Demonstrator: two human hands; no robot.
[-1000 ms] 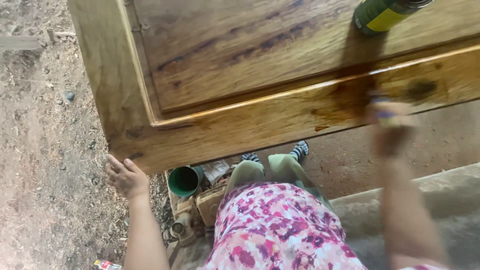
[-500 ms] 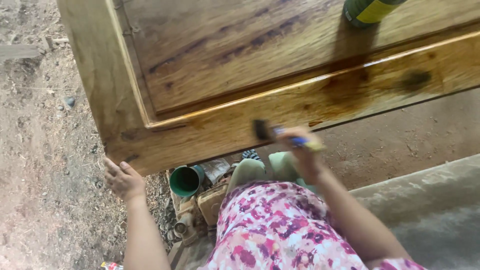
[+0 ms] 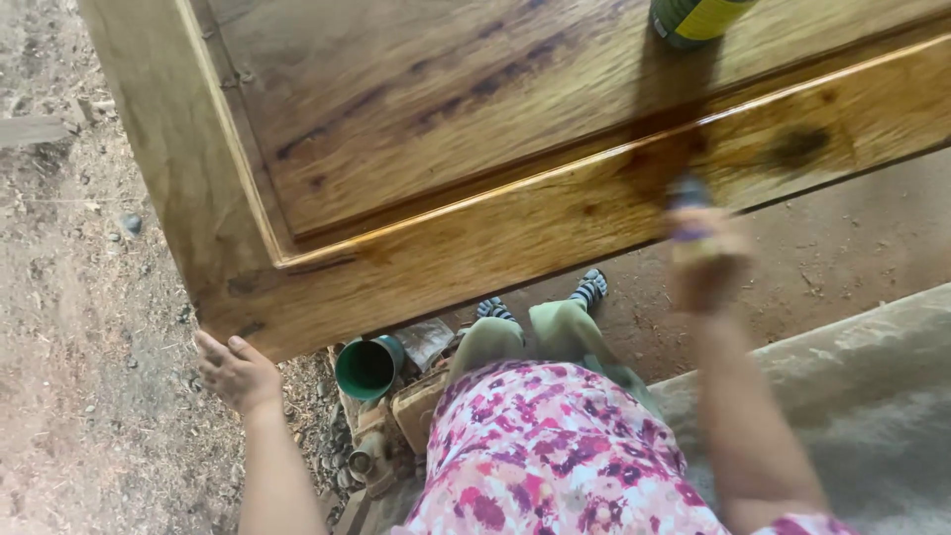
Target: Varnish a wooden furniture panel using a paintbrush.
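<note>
We see the left hand (image 3: 236,372) with its fingers loosely spread, not clenched, the fingertips pressed up against the lower corner of the wooden door panel (image 3: 475,188). It grips nothing; it rests against the wood edge, palm turned down, forearm rising from the bottom of the view.

The right hand (image 3: 705,260) is blurred. Its fingers are curled around a brush (image 3: 688,198), whose handle looks pale with a dark band. We cannot make out the bristles clearly, but the dark tip lies on the glossy lower rail of the panel, beside a dark knot in the wood. The right arm reaches up and forward from the lower right, elbow low.

The panel lies tilted across the upper view, its rail wet and shiny. A yellow and green can (image 3: 693,15) stands on the panel at the top edge, above the brush. Below the panel we see a green cup (image 3: 369,367), some clutter beside it, a floral garment (image 3: 555,456), striped socks (image 3: 591,287) and dirt ground (image 3: 69,297).
</note>
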